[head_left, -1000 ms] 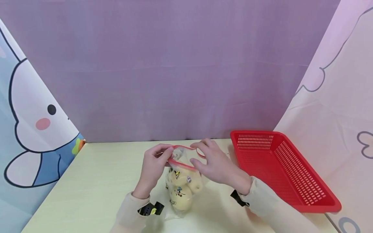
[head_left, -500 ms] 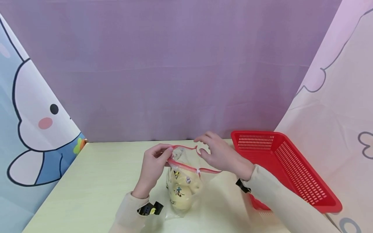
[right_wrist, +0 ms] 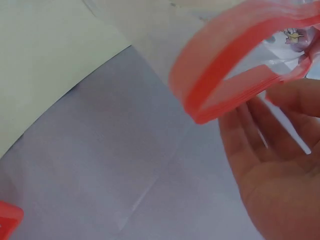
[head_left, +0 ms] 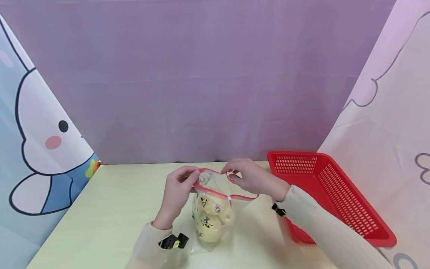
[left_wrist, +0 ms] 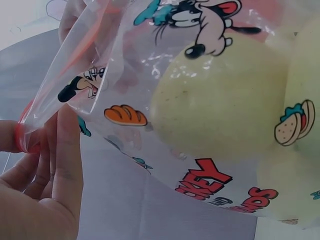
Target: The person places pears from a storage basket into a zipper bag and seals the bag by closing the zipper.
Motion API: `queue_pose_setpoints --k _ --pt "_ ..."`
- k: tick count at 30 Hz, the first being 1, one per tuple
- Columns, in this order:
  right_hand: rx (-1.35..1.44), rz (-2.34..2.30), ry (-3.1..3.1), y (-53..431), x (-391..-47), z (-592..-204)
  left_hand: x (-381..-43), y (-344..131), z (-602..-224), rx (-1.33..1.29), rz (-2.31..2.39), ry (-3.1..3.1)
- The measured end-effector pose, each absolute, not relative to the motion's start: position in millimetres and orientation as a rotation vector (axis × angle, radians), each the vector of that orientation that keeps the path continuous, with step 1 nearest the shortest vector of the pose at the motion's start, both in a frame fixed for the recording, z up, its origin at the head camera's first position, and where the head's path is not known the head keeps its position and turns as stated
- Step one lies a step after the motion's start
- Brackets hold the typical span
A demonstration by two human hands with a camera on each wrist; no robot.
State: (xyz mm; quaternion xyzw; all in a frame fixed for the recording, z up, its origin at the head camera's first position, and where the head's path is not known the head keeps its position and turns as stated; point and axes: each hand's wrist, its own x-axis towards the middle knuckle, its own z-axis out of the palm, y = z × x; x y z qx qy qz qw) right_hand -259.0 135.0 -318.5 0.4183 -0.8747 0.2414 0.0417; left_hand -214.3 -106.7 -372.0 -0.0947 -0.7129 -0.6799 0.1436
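Note:
A clear zip bag [head_left: 209, 209] with a red-edged mouth and cartoon prints stands on the table, its mouth spread apart. Inside it sit several round, pale yellow fruits [left_wrist: 215, 100] whose kind I cannot tell. At the left end of the mouth, my left hand [head_left: 179, 190] pinches the red edge between thumb and fingers. My right hand [head_left: 253, 179] holds the far red edge, with the fingers behind it and the thumb on the inner side. A white slider [head_left: 229, 198] sits on the near edge, and the right end of the mouth hangs free in a loop.
To the right, a red plastic basket [head_left: 377, 237] with perforated walls stands beside my right forearm. The pale table [head_left: 117, 209] ends at a purple backdrop [head_left: 215, 82]. Printed cloths hang at both sides.
My right hand first draws back from the mouth to the right, uncovering the slider and right end, then returns to the far edge with its fingers closing. My left hand keeps its pinch.

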Motion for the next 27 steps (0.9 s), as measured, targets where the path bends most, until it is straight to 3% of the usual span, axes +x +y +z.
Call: queue_pose_setpoints --k 12,21,27 --pt "1.307 0.781 -2.636 136.2 -263.7 -321.7 -212.8 -109.2 -372.9 -0.359 -1.801 -2.092" --pt "1.295 0.799 -2.614 135.2 -265.8 -323.0 -207.5 -110.3 -370.4 -0.500 -1.142 -1.872" --pt "1.304 0.819 -2.599 134.2 -266.8 -323.5 -196.8 -96.8 -368.4 -0.753 -0.920 -1.704"
